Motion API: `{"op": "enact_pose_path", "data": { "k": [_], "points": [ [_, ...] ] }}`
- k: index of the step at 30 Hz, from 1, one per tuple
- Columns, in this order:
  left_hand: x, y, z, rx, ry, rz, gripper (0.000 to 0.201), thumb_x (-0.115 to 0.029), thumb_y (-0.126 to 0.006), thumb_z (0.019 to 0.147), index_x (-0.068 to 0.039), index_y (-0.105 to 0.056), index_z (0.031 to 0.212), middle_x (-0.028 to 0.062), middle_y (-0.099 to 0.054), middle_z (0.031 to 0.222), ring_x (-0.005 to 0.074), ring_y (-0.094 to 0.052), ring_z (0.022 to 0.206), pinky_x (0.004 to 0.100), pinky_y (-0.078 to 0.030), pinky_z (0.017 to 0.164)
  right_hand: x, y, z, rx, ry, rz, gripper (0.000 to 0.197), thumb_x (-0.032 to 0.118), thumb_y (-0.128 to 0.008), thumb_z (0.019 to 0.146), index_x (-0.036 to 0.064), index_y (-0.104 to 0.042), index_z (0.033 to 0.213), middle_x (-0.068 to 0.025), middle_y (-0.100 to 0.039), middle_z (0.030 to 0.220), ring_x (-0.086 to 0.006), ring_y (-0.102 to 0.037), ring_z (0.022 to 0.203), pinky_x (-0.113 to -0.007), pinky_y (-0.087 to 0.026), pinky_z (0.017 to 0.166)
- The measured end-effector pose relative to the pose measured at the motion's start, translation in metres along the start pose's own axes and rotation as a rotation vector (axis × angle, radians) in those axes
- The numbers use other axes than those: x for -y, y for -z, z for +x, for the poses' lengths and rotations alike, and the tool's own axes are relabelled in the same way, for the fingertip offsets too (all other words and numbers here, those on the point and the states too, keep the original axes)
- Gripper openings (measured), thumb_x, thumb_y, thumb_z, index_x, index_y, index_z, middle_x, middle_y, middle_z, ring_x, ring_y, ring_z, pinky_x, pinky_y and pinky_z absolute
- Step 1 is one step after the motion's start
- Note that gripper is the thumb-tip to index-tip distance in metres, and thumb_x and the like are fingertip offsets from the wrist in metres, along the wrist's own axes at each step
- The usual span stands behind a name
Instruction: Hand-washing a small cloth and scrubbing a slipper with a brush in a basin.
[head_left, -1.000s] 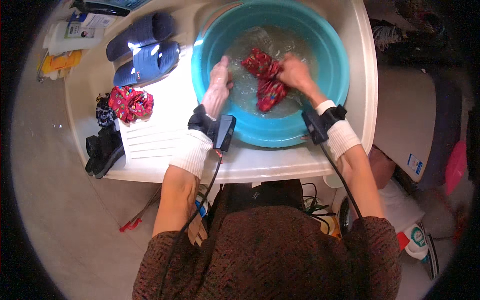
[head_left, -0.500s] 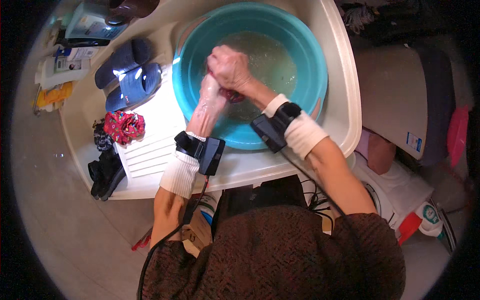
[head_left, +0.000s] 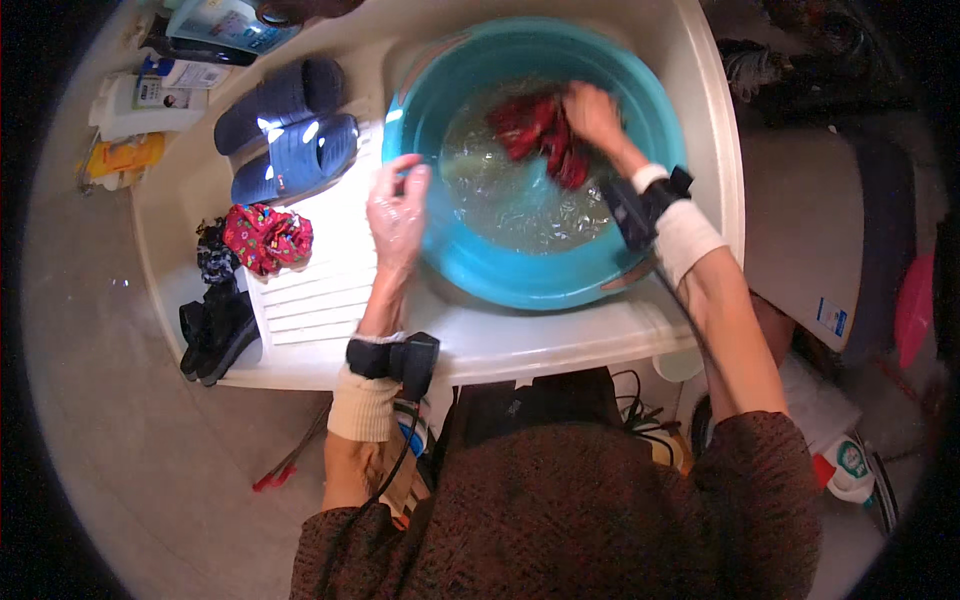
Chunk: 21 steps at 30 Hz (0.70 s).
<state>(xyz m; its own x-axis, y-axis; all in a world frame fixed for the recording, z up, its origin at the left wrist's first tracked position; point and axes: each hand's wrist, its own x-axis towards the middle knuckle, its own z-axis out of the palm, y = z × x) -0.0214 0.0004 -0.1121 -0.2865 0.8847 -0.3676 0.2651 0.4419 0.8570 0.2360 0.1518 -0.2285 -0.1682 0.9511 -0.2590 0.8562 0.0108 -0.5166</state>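
Head view on my feed: nearest is the brown top (head_left: pixel 560 510), then the front edge of the white sink (head_left: pixel 575 352). Past that I have the left hand (head_left: pixel 397 218), half open with thumb and fingers a little apart, holding nothing; it is by the left rim of the blue basin (head_left: pixel 510 292), and I cannot tell whether it touches. The red cloth (head_left: pixel 532 128) sits in the cloudy water (head_left: pixel 545 225) toward the far side, its long axis slanting from far left to near right. The relation I weigh most: the cloth lies left of the right hand (head_left: pixel 594 112) and slightly nearer me, against the fingers, while the left hand is well apart from it. Through the blur, I read the right hand as curled around the cloth's right side. Off left, farther up, are the slippers (head_left: pixel 318 150) and bottles (head_left: pixel 150 108).
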Motion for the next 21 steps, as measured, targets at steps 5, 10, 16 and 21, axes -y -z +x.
{"op": "enact_pose_path", "data": {
  "k": [5,10,16,21],
  "points": [
    [0.02,0.021,-0.009,-0.153,-0.112,0.309,0.049,-0.035,-0.049,0.09,0.003,-0.048,0.121,0.0181,-0.05,0.118,0.0232,-0.051,0.106,0.0334,-0.04,0.09,0.122,-0.013,0.047,-0.463,0.088,0.31,0.03,0.031,-0.054,0.075,0.0066,-0.06,0.091,-0.0248,-0.058,0.099,-0.0398,-0.056,0.092,-0.045,-0.047,0.079],
    [0.011,0.031,-0.011,0.006,0.102,-0.292,0.065,-0.05,-0.032,0.093,0.0,-0.03,0.134,0.0153,-0.043,0.128,0.0226,-0.041,0.118,0.033,-0.029,0.1,0.215,-0.08,-0.036,-0.317,0.373,0.348,0.023,0.023,-0.056,0.071,0.0077,-0.059,0.088,-0.0253,-0.045,0.094,-0.0425,-0.047,0.085,-0.05,-0.043,0.073],
    [0.004,0.025,-0.016,0.094,-0.055,-0.211,0.065,-0.035,-0.058,0.085,-0.001,-0.029,0.133,0.0239,-0.04,0.128,0.0309,-0.043,0.117,0.0375,-0.035,0.096,0.141,-0.063,-0.162,0.167,0.766,0.331,0.026,0.013,-0.054,0.07,0.0077,-0.051,0.095,-0.0201,-0.042,0.096,-0.0379,-0.046,0.086,-0.051,-0.039,0.076],
    [0.024,-0.007,-0.02,-0.056,-0.292,0.644,0.07,-0.029,-0.067,0.072,-0.006,-0.036,0.131,0.0422,-0.027,0.125,0.0524,-0.033,0.116,0.0471,-0.031,0.097,0.06,0.04,-0.209,0.705,0.802,0.008,0.034,0.011,-0.057,0.066,0.0084,-0.055,0.1,-0.0192,-0.043,0.112,-0.0371,-0.044,0.105,-0.046,-0.038,0.086]
  ]
}}
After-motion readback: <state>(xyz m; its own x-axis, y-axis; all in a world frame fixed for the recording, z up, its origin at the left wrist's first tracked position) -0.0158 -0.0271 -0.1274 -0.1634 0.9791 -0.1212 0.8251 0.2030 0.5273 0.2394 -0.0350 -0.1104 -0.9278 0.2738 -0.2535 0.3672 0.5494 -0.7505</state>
